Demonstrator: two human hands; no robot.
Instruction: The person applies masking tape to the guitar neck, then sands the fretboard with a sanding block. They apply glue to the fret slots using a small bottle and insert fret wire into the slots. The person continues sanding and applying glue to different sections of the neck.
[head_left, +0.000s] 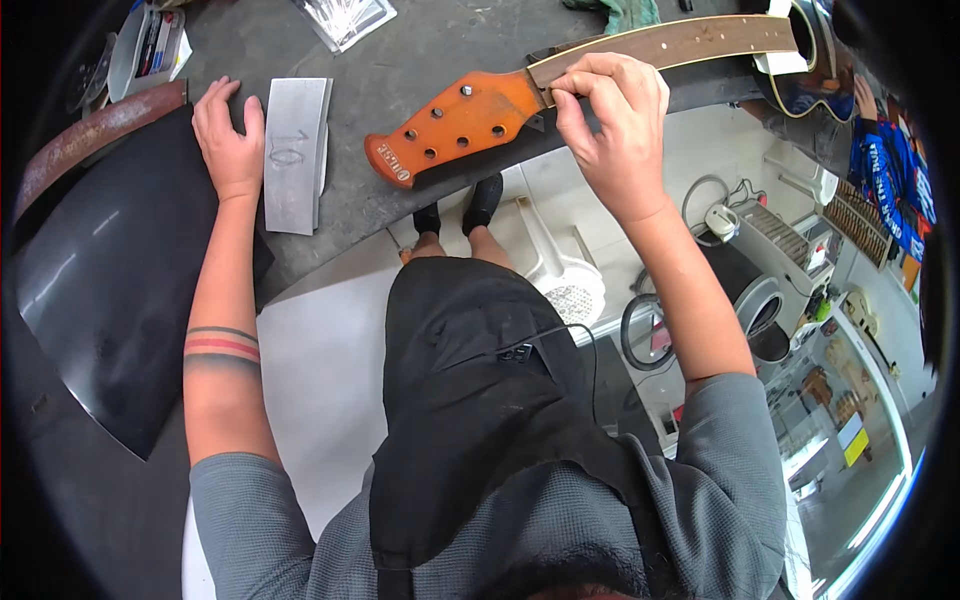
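An orange guitar headstock [455, 125] lies on the dark workbench, its tuner holes showing and a dark fretboard [680, 42] running off to the right. My right hand [620, 125] is over the nut end of the fretboard, thumb and index finger pinched together. Whatever small thing may be between those fingertips is hidden. My left hand [230, 140] rests on the bench with its fingers stretched out. It holds nothing. Right beside its thumb lies a grey rectangular metal block [296, 155] with marks written on it. A glossy black sheet [120, 270] lies to the left of that hand.
A reddish-brown curved bar [100, 145] lies at the left, below a white tray [140, 45] of pens. A clear packet of white sticks [345, 18] and a green cloth [628, 14] are at the back. Another person's hand [865, 97] is by the guitar body [822, 65].
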